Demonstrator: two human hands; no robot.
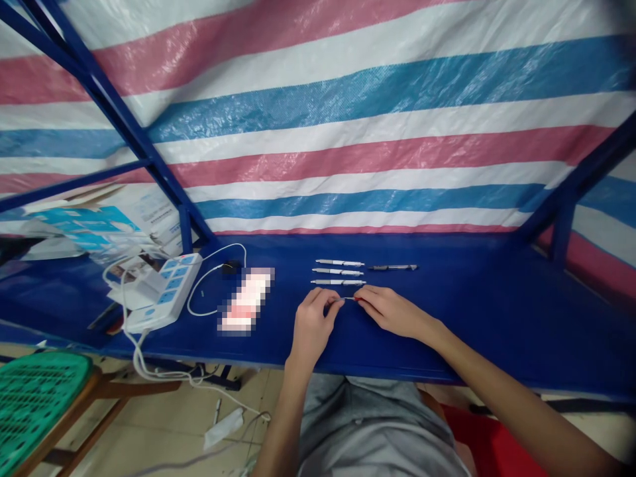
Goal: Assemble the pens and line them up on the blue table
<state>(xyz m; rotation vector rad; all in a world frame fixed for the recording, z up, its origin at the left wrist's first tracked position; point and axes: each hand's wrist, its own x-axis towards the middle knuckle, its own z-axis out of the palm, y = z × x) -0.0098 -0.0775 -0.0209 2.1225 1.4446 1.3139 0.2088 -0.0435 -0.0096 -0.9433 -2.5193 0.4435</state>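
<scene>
I've got a slim rod (349,298) over the table (497,318), just on the near side of three pens (338,272). Left hand (314,321) pinches its left end, right hand (395,313) its red end. I'd guess light, stiff, slick, thin enough to bend; I'd grip both ends gently, no side load mid-span.

Both hands (313,324) near each other, fingertips (365,295) pinched, forearms (477,361) apart.

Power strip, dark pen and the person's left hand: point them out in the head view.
Power strip (169,289): head view, middle of its socket face.
Dark pen (393,267): head view, middle of its barrel.
Left hand (313,319): head view, back of the hand.
</scene>
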